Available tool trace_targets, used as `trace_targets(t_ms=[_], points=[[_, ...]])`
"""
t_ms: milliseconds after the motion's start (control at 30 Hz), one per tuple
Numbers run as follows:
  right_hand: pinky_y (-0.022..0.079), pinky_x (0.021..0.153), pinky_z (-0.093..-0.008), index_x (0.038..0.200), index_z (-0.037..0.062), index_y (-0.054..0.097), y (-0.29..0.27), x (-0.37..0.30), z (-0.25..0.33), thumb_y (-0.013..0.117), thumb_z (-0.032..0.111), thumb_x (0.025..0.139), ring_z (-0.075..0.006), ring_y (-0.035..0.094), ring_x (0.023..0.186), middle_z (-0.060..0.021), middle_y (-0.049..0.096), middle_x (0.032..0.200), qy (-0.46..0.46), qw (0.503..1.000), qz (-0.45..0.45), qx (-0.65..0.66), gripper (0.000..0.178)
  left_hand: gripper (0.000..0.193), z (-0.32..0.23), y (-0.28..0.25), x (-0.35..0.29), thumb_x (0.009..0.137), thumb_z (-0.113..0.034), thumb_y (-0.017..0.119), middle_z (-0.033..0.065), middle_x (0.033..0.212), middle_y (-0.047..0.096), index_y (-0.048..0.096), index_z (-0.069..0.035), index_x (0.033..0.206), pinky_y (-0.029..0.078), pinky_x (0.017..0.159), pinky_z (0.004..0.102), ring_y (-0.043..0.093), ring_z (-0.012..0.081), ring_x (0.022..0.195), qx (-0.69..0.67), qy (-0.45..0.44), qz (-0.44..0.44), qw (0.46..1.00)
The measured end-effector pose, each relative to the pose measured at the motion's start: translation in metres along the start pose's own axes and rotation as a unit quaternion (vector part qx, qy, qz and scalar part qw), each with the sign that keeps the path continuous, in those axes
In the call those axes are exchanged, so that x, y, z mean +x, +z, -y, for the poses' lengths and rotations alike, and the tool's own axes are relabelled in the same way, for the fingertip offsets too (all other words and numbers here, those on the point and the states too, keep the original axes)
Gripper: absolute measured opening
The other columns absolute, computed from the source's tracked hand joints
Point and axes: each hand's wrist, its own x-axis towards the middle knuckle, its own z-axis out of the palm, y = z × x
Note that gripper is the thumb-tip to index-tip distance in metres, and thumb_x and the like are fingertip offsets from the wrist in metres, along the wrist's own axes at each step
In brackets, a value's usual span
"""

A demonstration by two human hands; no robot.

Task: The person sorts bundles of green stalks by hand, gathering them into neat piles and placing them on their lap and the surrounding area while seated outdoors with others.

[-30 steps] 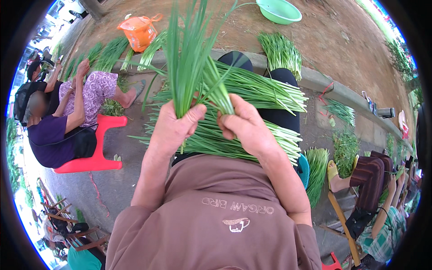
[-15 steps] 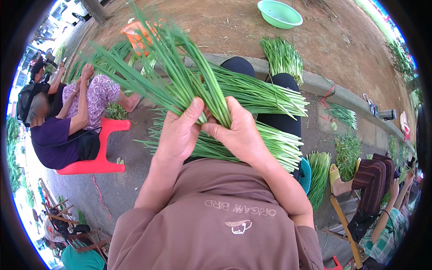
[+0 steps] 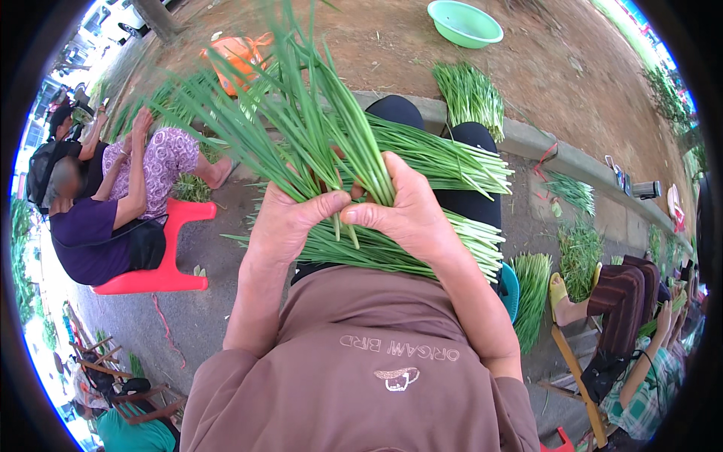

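My left hand (image 3: 290, 218) is closed around a loose bunch of green chives (image 3: 301, 151). Their leaves fan up and to the left, and a few pale stem ends poke out below the thumb. My right hand (image 3: 407, 215) grips a second, tighter bunch of chives (image 3: 367, 154) right beside it. The two thumb tips almost meet between the bunches, and some fingers are hidden behind the stems. Across my lap lie two more heaps: an upper pile of chives (image 3: 444, 154) and a lower pile (image 3: 361, 248), pale stem ends toward the right.
A low kerb (image 3: 527, 139) runs beyond my knees, with a chive bundle (image 3: 471, 98) behind it. Farther off are a green basin (image 3: 465, 26) and an orange bag (image 3: 237, 60). A person on a red stool (image 3: 177, 252) sits left; a teal basket (image 3: 510, 290) stands by my right.
The left bunch has shifted within my left hand, and its stem ends now stick out lower. Its leaves have swung a little upright. My left thumb has moved right, toward the right thumb.
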Motion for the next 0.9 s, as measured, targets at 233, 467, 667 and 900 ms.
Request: trace_targets(t_ms=[233,467,667,900], points=[[0.040,0.053,-0.0222,0.106,0.0015,0.054,-0.012,-0.005,0.006,0.069,0.011,0.083,-0.0045,0.046,0.063,0.0005,0.053,0.077,0.071,0.991,0.055,0.099,0.029,0.047,0.004,-0.010,0.002,0.075,-0.006,0.077,0.0041,0.100,0.063,0.057,-0.003,0.117,0.048,0.080,0.0273,0.061,0.0129,0.089,-0.015,-0.006,0.010,1.000],[0.034,0.048,-0.0186,0.109,0.0021,0.054,-0.012,-0.005,0.006,0.067,0.016,0.085,-0.0017,0.042,0.058,0.0037,0.051,0.078,0.039,0.998,0.048,0.002,0.030,0.043,0.001,-0.003,0.003,0.075,-0.005,0.076,0.0029,0.104,0.064,0.059,-0.003,0.114,0.047,0.083,0.0279,0.058,0.0112,0.093,-0.020,0.032,-0.048,0.998],[0.044,0.063,-0.0256,0.100,-0.0005,0.055,-0.003,-0.001,0.002,0.067,0.011,0.082,-0.0077,0.047,0.072,0.0014,0.051,0.077,0.044,0.996,0.046,-0.061,0.025,0.037,0.001,0.000,0.006,0.075,-0.005,0.077,0.0028,0.091,0.065,0.061,-0.003,0.108,0.050,0.074,0.0274,0.061,0.0127,0.081,-0.034,0.043,-0.021,0.998],[0.030,0.045,-0.0182,0.105,0.0027,0.057,-0.016,-0.002,0.003,0.067,0.018,0.086,-0.0004,0.038,0.053,0.0041,0.050,0.075,0.108,0.974,0.055,0.192,0.026,0.031,0.007,-0.016,0.002,0.075,-0.006,0.077,0.0031,0.087,0.064,0.061,-0.003,0.102,0.050,0.069,0.0274,0.061,0.0126,0.077,-0.007,-0.013,-0.022,1.000]])
